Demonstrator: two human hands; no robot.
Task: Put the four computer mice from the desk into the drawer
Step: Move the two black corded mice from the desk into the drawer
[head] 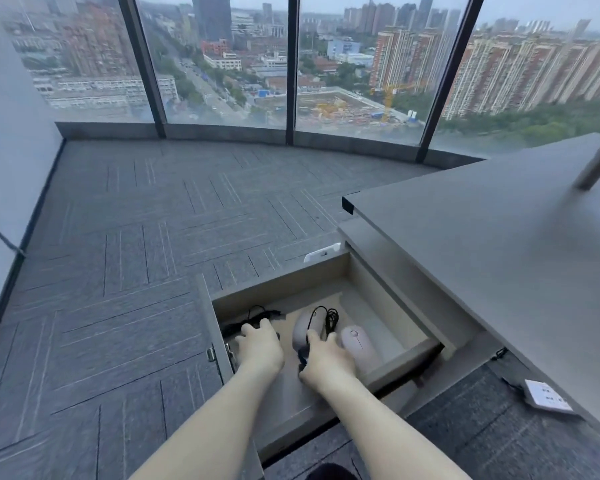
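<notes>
No writing is legible. At lower centre, both hands reach into the open drawer (388, 308): the left hand (260, 348) lies with fingers spread over black cables (253, 318); the right hand (326, 358) curls its fingers around a dark mouse (302, 355). Beyond lie a grey wired mouse (301, 329) and, right, a pale wireless mouse (357, 342). The worktop (482, 244) fills the right of the frame.

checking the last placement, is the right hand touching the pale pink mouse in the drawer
Cannot tell: in the head view the right hand overlaps the pink mouse's edge, hiding any contact.
</notes>
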